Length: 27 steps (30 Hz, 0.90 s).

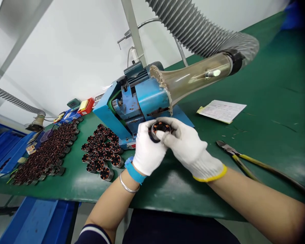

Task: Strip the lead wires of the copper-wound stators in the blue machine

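No readable text; print on paper sheet (222,111) too small.

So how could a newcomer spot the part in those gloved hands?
Find the blue machine on the green table. Just in front of it, the white-gloved left hand and right hand hold a round part with a dark, copper-flecked interior. Similar parts stand clustered to the left; only this one is held.

White gloves (186,144), black-and-orange cylinder (161,126), green table (266,112)
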{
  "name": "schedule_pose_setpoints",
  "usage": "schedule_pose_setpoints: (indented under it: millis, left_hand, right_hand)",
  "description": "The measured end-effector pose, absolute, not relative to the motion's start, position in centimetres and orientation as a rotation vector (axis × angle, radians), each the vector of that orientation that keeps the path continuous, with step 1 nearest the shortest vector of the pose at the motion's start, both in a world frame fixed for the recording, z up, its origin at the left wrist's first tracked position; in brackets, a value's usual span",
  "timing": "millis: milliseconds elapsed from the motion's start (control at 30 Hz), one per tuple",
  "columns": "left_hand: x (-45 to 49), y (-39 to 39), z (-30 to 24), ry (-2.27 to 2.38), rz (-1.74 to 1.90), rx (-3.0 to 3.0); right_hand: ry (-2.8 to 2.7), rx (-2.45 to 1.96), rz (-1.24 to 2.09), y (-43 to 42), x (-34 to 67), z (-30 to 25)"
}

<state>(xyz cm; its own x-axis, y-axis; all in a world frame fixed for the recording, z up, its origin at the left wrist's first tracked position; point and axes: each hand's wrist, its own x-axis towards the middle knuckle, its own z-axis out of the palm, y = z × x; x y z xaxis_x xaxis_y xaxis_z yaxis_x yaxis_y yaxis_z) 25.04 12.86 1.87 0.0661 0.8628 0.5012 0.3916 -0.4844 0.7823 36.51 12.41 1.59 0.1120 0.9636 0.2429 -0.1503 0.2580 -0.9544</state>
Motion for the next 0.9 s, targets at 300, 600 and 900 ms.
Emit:
schedule_pose_setpoints:
  millis: [300, 600, 900]
  left_hand:
    - [21.9, 11.1, 0.5, 1.071, 1.324, 1.679]
    - [22.1, 11.0, 1.3, 1.002, 1.115, 1.438]
    - [21.8, 11.0, 1.0, 1.049, 1.195, 1.528]
  right_hand:
    - [-1.777, -0.769, 0.394, 11.1, 38.7, 1.9]
    - [-1.917, -0.689, 0.317, 12.6, 39.4, 1.6]
    - [-1.889, -0.681, 0.394, 11.8, 39.0, 2.1]
